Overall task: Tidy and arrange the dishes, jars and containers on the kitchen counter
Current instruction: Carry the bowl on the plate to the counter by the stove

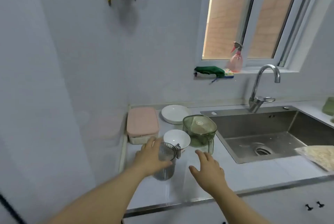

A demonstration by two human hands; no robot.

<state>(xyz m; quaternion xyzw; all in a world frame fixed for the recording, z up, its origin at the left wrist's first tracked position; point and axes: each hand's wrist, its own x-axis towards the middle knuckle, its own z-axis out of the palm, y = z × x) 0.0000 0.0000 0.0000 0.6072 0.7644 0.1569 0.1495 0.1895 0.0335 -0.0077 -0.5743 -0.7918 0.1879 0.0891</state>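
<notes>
Though nearer the green container [199, 131], hovered with right hand [207, 167] open, fingers spread, just short of it, straight ahead. Gripped grey jar [165, 166] upright in left hand [150, 157], front of counter [253, 171], just beside white bowl [177, 139].

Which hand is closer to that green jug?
Right. The right hand hovers just in front of the green jug; the left hand grips the grey jar farther left.

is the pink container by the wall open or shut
Shut. The pink container has its lid lying flat across the whole top, seated on the pale base, with no gap showing.
</notes>
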